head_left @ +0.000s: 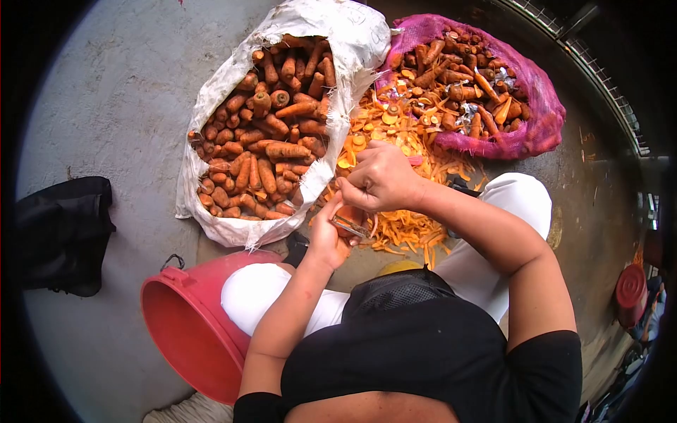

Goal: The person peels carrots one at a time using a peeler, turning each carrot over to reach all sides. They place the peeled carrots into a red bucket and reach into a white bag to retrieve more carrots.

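My left hand (pixel 327 238) is closed around a carrot (pixel 347 213), in front of the white-trousered knees. Across the lower part of this carrot lies a narrow metal blade like a peeler's (pixel 350 226). Just above, my right hand (pixel 384 178) is bent into a fist, its fingers close to the left fingertips at the carrot's upper end. I cannot tell what the right fingers hold. Beneath both hands spreads a heap of orange peelings (pixel 402 227) with cut carrot ends.
A white sack (pixel 211 106) full of unpeeled carrots lies open ahead to the left. Ahead to the right is a purple mesh sack (pixel 546 113) with more carrots. A red bucket (pixel 190 338) tilts by my left knee, and black cloth (pixel 67 233) lies farther left.
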Action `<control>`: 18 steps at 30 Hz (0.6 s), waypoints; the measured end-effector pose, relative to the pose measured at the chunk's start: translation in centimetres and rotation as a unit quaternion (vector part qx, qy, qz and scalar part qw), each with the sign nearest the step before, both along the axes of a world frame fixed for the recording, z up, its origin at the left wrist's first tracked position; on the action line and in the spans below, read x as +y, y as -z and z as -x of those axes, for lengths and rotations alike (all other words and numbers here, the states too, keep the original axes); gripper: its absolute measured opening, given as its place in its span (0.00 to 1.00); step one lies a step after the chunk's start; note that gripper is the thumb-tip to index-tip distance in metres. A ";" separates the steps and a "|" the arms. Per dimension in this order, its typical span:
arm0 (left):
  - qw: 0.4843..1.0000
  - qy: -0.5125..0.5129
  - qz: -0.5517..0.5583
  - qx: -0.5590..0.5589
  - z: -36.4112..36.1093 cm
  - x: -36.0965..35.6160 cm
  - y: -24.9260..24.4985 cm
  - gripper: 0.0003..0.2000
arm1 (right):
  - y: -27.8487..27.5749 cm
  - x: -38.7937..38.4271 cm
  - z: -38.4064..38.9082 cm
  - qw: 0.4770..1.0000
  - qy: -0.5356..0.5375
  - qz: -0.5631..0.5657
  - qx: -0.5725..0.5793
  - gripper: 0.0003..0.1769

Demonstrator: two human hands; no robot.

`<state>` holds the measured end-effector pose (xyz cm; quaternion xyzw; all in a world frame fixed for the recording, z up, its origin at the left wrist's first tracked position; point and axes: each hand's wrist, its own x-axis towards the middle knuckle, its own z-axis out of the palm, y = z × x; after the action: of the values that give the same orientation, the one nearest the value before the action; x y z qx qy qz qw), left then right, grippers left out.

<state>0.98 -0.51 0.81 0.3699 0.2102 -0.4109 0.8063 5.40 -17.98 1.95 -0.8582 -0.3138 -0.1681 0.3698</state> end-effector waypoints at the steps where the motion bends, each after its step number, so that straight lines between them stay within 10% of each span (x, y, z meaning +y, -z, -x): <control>1: 1.000 -0.002 -0.004 -0.006 0.1 -0.1 0.0 0.19 | 0.1 -0.1 0.0 1.000 0.000 -0.005 0.000 0.19; 11: 0.994 0.068 0.060 -0.058 0.8 0.8 -2.5 0.24 | 5.1 -6.0 -5.3 0.927 0.274 0.237 0.098 0.25; 18: 0.999 -0.013 0.052 -0.006 0.1 1.1 -1.0 0.28 | 1.3 -2.7 -4.4 0.969 0.216 0.028 0.119 0.21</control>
<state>0.91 0.55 1.84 0.3269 0.1885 -0.4084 0.8311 9.78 -20.72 0.66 -0.9294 -0.0794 -0.1322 0.3353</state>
